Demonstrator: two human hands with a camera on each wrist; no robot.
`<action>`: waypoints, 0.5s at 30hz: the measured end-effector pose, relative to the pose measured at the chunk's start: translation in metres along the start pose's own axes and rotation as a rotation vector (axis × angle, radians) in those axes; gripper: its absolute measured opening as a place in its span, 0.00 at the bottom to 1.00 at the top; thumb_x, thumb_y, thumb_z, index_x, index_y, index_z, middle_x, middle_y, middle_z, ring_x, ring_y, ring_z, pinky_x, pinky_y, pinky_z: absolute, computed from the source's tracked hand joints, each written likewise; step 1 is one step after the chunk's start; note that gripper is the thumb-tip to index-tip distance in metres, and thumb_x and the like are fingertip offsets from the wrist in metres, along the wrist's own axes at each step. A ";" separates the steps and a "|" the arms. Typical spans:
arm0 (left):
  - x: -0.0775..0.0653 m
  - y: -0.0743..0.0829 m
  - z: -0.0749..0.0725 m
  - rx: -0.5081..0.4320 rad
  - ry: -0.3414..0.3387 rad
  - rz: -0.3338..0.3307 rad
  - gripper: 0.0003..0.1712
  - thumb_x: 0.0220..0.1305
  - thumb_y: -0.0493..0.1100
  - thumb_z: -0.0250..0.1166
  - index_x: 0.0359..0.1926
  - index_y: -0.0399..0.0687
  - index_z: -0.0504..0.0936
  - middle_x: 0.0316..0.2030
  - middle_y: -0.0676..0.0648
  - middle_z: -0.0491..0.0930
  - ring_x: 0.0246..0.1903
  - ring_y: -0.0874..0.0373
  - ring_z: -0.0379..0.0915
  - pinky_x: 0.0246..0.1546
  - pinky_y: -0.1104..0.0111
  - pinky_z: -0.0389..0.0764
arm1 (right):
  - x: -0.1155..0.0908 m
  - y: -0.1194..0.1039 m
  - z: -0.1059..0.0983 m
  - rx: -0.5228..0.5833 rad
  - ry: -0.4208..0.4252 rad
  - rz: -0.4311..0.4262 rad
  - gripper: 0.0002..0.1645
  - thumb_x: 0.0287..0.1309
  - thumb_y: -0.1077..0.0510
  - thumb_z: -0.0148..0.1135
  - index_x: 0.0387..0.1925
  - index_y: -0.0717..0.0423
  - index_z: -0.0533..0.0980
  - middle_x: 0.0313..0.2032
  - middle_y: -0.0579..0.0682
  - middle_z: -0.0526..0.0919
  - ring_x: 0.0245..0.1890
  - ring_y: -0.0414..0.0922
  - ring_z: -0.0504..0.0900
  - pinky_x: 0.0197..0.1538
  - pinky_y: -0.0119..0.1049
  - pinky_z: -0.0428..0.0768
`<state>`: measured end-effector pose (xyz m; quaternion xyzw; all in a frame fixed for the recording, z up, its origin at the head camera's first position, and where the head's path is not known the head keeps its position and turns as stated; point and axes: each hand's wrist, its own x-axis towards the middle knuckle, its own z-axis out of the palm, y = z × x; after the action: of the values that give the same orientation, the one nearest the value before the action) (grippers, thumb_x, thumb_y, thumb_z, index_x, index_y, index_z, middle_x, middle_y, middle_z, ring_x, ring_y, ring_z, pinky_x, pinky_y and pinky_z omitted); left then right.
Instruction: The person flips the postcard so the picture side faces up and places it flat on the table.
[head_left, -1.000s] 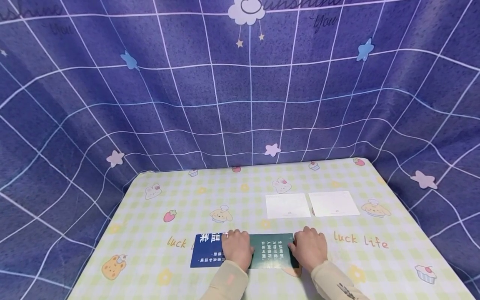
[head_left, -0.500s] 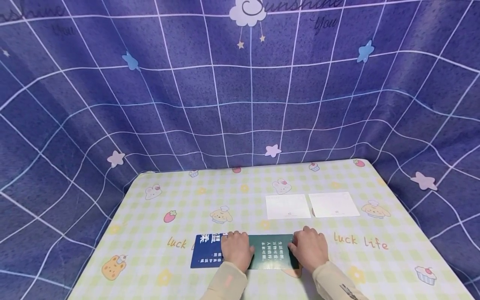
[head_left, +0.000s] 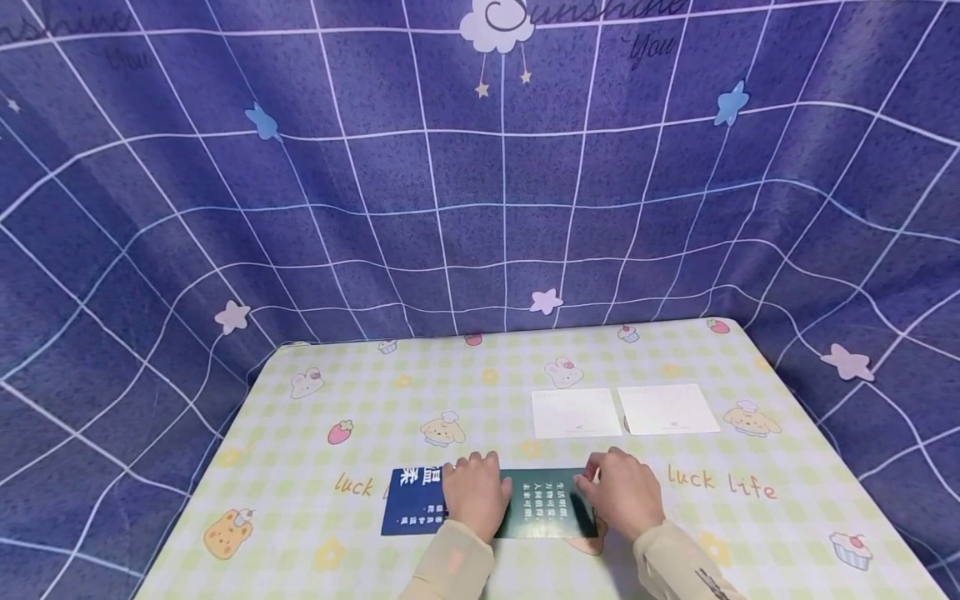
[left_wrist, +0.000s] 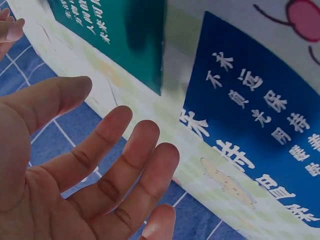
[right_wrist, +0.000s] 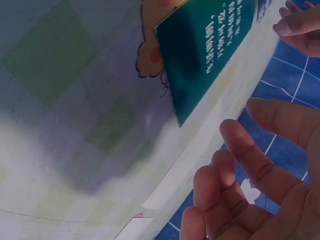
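Note:
A blue card (head_left: 412, 504) with white characters lies flat on the left, and a green card (head_left: 543, 508) with white characters lies to its right. My left hand (head_left: 474, 496) is over the place where the two cards meet and hides part of both. In the left wrist view a narrow gap shows between them, and the fingers (left_wrist: 142, 165) are loosely bent with nothing in them. My right hand (head_left: 622, 492) is at the green card's right edge. The right wrist view shows its fingers (right_wrist: 240, 140) relaxed, apart from that card and holding nothing.
Two white cards (head_left: 577, 414) (head_left: 669, 410) lie side by side farther back on the right. The table wears a checked cloth (head_left: 300, 467) with cartoon prints. A blue curtain (head_left: 465, 233) with white grid lines stands behind it and at both sides.
My right hand has shifted slightly right, off the green card's edge, and its thumb and fingers have spread. My left hand has risen a little in the view. The cards stay in place.

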<state>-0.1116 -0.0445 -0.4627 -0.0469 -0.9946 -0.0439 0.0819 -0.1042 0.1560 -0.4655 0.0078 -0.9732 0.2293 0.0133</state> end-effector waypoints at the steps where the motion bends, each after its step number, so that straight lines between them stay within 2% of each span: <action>1: 0.000 0.000 -0.001 -0.001 0.001 0.003 0.17 0.55 0.52 0.76 0.35 0.45 0.84 0.30 0.43 0.83 0.32 0.47 0.80 0.43 0.52 0.77 | 0.000 0.000 -0.001 0.007 0.000 0.002 0.13 0.55 0.51 0.75 0.22 0.48 0.80 0.23 0.45 0.72 0.19 0.43 0.67 0.26 0.40 0.67; 15: 0.003 0.006 -0.001 -0.057 0.047 0.032 0.14 0.53 0.48 0.77 0.33 0.45 0.84 0.28 0.43 0.83 0.30 0.46 0.80 0.40 0.52 0.77 | 0.004 0.005 -0.007 0.099 -0.020 0.046 0.10 0.58 0.51 0.72 0.28 0.50 0.80 0.24 0.45 0.75 0.22 0.44 0.70 0.23 0.38 0.68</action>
<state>-0.1142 -0.0385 -0.4608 -0.0643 -0.9898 -0.0721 0.1047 -0.1079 0.1634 -0.4608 -0.0119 -0.9607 0.2775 -0.0020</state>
